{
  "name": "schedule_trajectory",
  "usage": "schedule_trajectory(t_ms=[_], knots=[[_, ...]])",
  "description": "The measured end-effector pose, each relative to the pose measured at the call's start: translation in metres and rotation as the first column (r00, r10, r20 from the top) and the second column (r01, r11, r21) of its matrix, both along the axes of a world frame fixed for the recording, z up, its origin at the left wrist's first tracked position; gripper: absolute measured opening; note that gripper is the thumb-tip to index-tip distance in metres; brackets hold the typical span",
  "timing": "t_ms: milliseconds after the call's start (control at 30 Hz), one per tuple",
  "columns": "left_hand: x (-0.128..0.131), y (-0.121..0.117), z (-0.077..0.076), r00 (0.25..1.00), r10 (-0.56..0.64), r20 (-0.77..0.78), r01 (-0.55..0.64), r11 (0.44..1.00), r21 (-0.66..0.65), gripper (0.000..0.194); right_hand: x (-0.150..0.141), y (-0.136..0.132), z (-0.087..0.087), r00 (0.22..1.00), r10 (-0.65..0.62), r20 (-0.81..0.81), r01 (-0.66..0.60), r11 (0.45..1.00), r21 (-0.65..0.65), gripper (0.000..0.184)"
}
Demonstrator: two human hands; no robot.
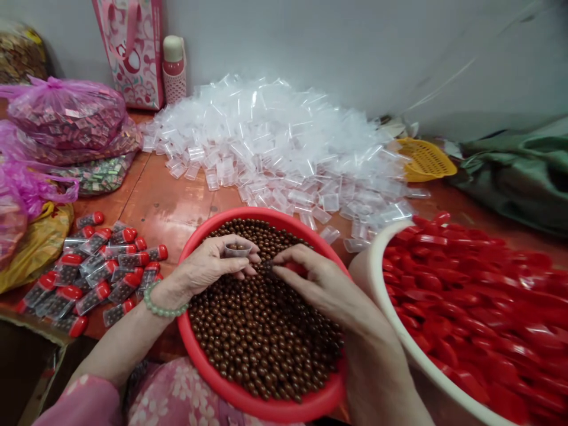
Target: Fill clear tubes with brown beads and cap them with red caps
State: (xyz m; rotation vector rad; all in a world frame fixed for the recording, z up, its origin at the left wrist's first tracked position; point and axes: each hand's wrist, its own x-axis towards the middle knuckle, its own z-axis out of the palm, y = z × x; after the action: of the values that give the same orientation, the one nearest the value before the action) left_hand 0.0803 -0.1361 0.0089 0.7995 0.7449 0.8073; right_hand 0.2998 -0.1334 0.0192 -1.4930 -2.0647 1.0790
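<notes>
Over a red basin full of small shiny brown balls, my left hand is closed around a small clear plastic container. A few brown balls show at its open mouth. My right hand is at the same height just to the right, thumb and fingertips pinched together. Something small and dark shows at those fingertips, too blurred to name. A gap separates the two hands.
Behind the basin lies a heap of clear containers. Filled red-capped containers lie at left, near purple bags. At right stands a white tub of red caps. A yellow basket sits behind.
</notes>
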Motion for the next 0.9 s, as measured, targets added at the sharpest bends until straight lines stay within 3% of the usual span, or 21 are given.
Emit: schedule_trajectory(t_ms=[100,233,367,500,633,733,833,900], knots=[[0.000,0.000,-0.001,1.000,0.015,0.022,-0.015,1.000,-0.015,0.037,-0.006,-0.003,0.001,0.923,0.158,0.350,-0.163,0.987,-0.014,0.016],[-0.001,0.000,0.000,0.998,0.037,0.057,-0.035,0.998,-0.045,0.039,-0.019,-0.009,0.003,0.761,0.236,0.605,-0.284,0.959,-0.016,0.014],[0.000,0.001,0.001,0.995,0.029,0.097,-0.022,0.997,-0.071,0.040,-0.027,-0.017,0.006,0.641,0.253,0.724,-0.337,0.941,-0.030,0.020],[0.000,0.001,0.001,0.995,0.041,0.090,-0.035,0.997,-0.064,0.039,-0.034,-0.026,0.004,0.604,0.249,0.757,-0.371,0.929,-0.010,0.030],[0.001,0.000,0.000,0.997,0.029,0.069,-0.025,0.998,-0.064,0.041,-0.034,-0.027,-0.001,0.626,0.256,0.737,-0.396,0.918,0.017,0.031],[0.002,-0.001,-0.001,0.999,0.015,0.031,-0.013,0.998,-0.059,0.044,-0.025,-0.023,0.005,0.732,0.202,0.651,-0.338,0.937,0.090,0.025],[0.004,-0.001,-0.001,0.998,-0.053,-0.030,0.052,0.998,-0.028,0.041,-0.019,-0.016,0.023,0.932,0.109,0.347,-0.217,0.931,0.293,0.019],[0.005,-0.001,-0.001,0.993,-0.099,-0.062,0.099,0.995,-0.002,0.038,-0.021,-0.011,0.037,0.987,0.086,0.133,-0.135,0.897,0.421,0.016]])
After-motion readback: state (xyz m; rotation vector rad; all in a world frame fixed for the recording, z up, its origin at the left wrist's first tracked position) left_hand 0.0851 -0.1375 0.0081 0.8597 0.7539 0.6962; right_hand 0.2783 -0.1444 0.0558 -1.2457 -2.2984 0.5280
